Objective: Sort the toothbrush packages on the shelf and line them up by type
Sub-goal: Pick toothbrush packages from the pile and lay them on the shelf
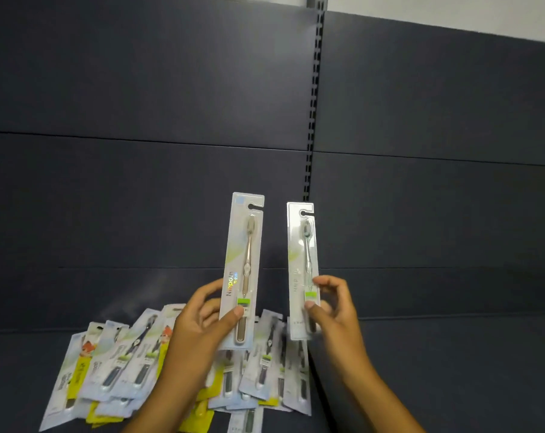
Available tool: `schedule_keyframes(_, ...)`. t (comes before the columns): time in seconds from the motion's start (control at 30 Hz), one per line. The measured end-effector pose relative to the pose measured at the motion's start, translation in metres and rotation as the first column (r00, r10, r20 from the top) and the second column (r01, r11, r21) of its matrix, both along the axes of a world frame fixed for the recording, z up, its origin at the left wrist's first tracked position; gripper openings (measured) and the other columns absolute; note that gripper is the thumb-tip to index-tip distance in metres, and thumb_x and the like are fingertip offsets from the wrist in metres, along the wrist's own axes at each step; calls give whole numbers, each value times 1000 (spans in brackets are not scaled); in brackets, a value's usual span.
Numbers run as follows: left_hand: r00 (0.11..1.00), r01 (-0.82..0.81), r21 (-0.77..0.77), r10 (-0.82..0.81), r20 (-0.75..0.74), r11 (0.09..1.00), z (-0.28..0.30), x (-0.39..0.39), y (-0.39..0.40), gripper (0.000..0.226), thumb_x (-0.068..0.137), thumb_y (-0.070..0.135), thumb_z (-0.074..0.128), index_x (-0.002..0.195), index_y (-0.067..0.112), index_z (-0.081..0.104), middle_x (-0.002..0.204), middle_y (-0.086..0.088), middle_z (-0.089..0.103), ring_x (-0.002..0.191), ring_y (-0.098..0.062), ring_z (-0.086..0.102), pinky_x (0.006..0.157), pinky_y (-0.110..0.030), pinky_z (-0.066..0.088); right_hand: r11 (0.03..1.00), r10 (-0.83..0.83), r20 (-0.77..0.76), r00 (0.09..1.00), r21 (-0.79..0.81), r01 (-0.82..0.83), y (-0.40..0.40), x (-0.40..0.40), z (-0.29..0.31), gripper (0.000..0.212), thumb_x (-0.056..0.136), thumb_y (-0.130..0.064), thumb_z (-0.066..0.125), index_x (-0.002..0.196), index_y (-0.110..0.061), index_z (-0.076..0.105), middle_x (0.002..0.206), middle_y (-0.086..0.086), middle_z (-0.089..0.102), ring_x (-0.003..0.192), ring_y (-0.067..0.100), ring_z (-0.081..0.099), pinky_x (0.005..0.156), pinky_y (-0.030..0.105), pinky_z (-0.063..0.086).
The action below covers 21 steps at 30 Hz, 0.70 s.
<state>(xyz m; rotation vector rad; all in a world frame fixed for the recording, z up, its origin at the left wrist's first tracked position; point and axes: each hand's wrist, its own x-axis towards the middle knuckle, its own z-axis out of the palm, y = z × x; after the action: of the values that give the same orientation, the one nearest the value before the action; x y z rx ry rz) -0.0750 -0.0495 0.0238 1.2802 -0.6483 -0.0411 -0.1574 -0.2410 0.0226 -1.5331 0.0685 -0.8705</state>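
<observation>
While each hand pinches one upright, left hand [202,317] holds the gold-brush package [243,270], right hand [333,307] the grey-brush package [302,270].

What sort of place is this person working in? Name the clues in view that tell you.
Probably a shop, at a retail display shelf. Clues: the dark shelf back panels, the slotted metal upright, and the heap of carded toothbrush packages with hang holes.

It looked like a shop: dark retail shelving with a slotted upright [314,98] and hang-hole toothbrush packages [171,364] heaped on the shelf [452,370].
</observation>
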Motion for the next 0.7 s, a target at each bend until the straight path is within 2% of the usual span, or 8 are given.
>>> schedule_keyframes(0.13, 1000, -9, 7, 9, 9, 1000, 4, -32, -48, 38, 86, 8, 68, 120, 21, 58, 105, -4, 75, 96, -21, 72, 83, -32, 60, 999, 22, 25, 999, -30, -21, -47, -31, 2, 33, 91, 14, 51, 117, -7, 49, 117, -2, 62, 87, 9, 71, 67, 17, 54)
schedule_keyframes(0.47, 997, -52, -15, 51, -66, 999, 12, -124, -174, 36, 83, 6, 71, 115, 18, 58, 100, -4, 76, 90, -19, 74, 71, -25, 60, 994, 64, -18, 998, -89, -66, -170, -115, 10, 39, 91, 11, 55, 121, -13, 49, 122, -3, 59, 99, 13, 71, 71, 17, 54)
schedule_keyframes(0.6, 994, -45, 13, 46, -95, 999, 10, -148, -205, 37, 82, 5, 73, 113, 18, 57, 99, -2, 76, 90, -19, 74, 77, -33, 60, 993, 73, -49, 996, -90, -77, -198, -142, 7, 41, 91, 10, 55, 123, -14, 48, 125, -1, 58, 102, 12, 70, 74, 21, 57)
schedule_keyframes(0.7, 996, -19, 40, 23, -86, 999, 7, -157, -224, 37, 82, 3, 72, 112, 18, 57, 98, -2, 76, 90, -18, 74, 78, -33, 59, 994, 66, -45, 997, -79, -70, -218, -160, 5, 43, 91, 12, 53, 123, -16, 48, 124, 1, 57, 103, 13, 69, 75, 21, 57)
